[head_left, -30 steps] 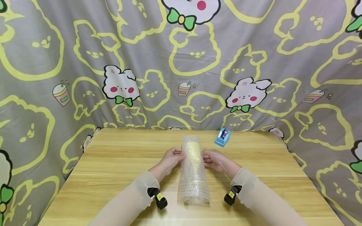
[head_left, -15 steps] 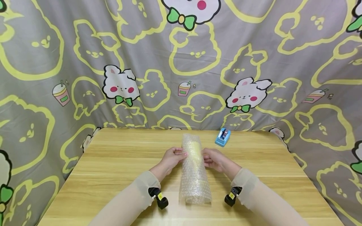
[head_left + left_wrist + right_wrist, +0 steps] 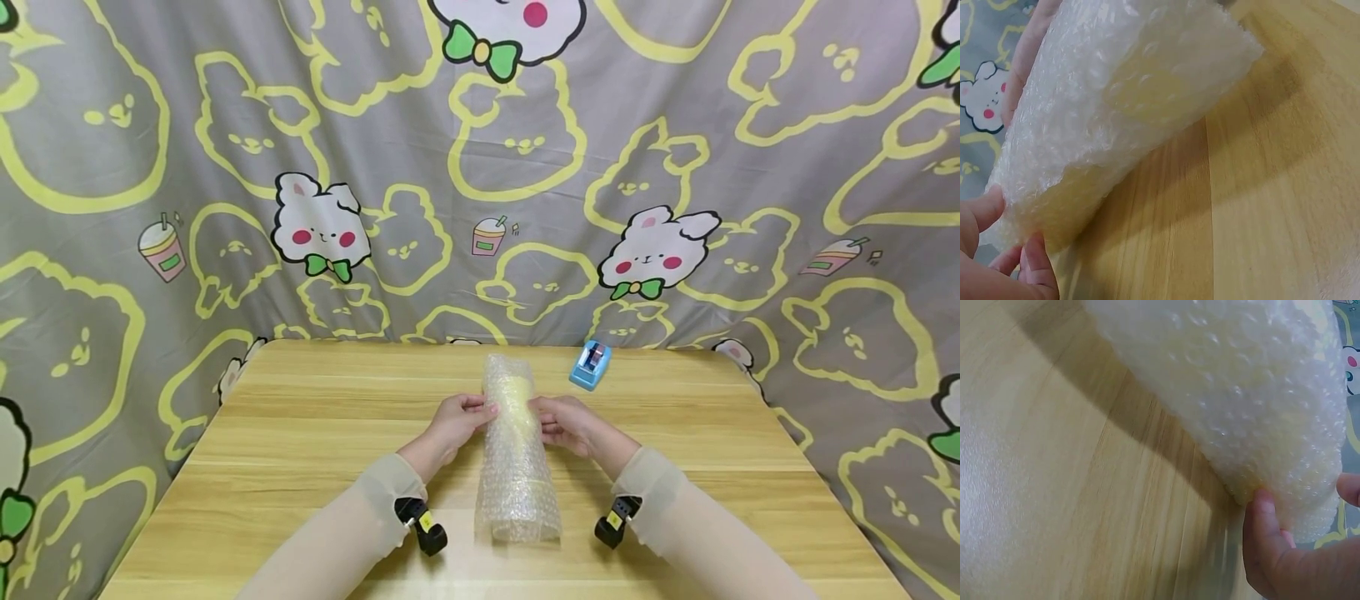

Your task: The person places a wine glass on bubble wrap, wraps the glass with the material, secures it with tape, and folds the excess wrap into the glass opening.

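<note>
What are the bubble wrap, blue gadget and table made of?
Bubble wrap: seemingly clear, glossy plastic film, by its raised bubbles and glints.
Blue gadget: probably plastic, given its smooth, even colour; too small to be sure.
Table: wood-look, with pale grain; solid wood or printed laminate, I can't tell.

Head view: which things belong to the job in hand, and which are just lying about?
In the job:
- bubble-wrap roll, held between left hand and right hand
- something yellow showing through it, identity unclear

Apparently lying about:
- blue item near the table's back edge, untouched
</note>
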A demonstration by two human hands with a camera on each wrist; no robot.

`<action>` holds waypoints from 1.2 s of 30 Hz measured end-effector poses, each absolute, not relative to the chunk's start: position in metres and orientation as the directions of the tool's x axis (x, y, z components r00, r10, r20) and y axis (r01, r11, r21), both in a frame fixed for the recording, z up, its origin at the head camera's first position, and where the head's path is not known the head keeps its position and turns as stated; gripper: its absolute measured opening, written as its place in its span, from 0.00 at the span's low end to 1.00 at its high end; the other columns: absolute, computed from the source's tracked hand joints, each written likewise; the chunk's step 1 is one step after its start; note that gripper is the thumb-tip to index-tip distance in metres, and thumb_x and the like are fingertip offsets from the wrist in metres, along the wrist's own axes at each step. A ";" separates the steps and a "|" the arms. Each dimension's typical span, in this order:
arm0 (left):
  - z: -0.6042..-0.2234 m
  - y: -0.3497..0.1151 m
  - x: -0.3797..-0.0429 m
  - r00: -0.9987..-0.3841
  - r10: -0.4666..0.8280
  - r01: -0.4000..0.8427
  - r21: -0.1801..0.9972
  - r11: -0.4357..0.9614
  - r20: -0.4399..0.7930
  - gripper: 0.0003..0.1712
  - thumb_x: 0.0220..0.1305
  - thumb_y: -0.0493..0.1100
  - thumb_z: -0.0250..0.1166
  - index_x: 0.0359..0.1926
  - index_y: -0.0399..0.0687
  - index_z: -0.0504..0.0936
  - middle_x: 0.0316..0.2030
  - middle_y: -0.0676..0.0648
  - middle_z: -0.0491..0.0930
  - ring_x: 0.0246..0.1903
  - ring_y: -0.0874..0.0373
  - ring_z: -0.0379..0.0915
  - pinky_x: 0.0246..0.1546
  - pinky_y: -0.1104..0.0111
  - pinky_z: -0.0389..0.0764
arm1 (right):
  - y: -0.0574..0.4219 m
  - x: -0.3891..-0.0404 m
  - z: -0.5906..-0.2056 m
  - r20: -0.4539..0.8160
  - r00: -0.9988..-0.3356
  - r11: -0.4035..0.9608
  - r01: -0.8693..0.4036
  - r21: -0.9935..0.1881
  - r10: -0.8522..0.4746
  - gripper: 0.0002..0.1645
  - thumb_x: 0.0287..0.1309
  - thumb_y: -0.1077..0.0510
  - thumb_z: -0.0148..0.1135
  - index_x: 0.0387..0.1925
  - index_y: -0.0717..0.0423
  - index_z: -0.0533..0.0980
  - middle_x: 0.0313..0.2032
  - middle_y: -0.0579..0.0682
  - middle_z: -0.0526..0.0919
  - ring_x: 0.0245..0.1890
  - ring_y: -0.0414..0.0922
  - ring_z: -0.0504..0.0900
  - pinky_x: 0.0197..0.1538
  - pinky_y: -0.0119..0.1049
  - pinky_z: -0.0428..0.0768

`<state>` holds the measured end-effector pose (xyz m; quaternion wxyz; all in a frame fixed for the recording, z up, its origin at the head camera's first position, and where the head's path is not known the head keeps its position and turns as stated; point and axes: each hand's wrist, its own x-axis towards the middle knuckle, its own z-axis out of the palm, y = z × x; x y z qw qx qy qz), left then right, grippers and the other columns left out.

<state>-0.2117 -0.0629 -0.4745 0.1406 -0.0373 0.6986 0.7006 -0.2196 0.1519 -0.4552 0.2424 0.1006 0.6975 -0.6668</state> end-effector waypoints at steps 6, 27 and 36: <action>-0.474 -0.062 -0.210 -0.955 0.170 -0.247 0.969 -0.005 -0.243 0.27 0.67 0.40 0.67 0.60 0.27 0.71 0.50 0.36 0.77 0.44 0.53 0.77 0.51 0.62 0.81 | 0.151 -0.219 -0.456 -0.476 -0.860 0.061 0.473 -0.879 -0.186 0.34 0.64 0.55 0.62 0.61 0.77 0.66 0.39 0.57 0.80 0.35 0.45 0.80 0.43 0.34 0.85; -0.471 -0.062 -0.206 -0.935 0.215 -0.306 0.947 -0.093 -0.281 0.29 0.68 0.38 0.66 0.64 0.33 0.65 0.50 0.36 0.75 0.35 0.56 0.80 0.41 0.64 0.85 | 0.154 -0.218 -0.458 -0.470 -0.866 0.054 0.468 -0.882 -0.169 0.25 0.64 0.57 0.61 0.55 0.71 0.71 0.34 0.53 0.82 0.31 0.42 0.80 0.38 0.31 0.84; -0.470 -0.059 -0.206 -0.937 0.198 -0.313 0.944 -0.108 -0.289 0.33 0.67 0.36 0.67 0.66 0.25 0.64 0.50 0.39 0.74 0.38 0.57 0.79 0.46 0.64 0.84 | 0.154 -0.217 -0.457 -0.480 -0.862 0.027 0.482 -0.876 -0.163 0.23 0.63 0.58 0.61 0.53 0.71 0.71 0.35 0.55 0.81 0.34 0.44 0.79 0.40 0.32 0.84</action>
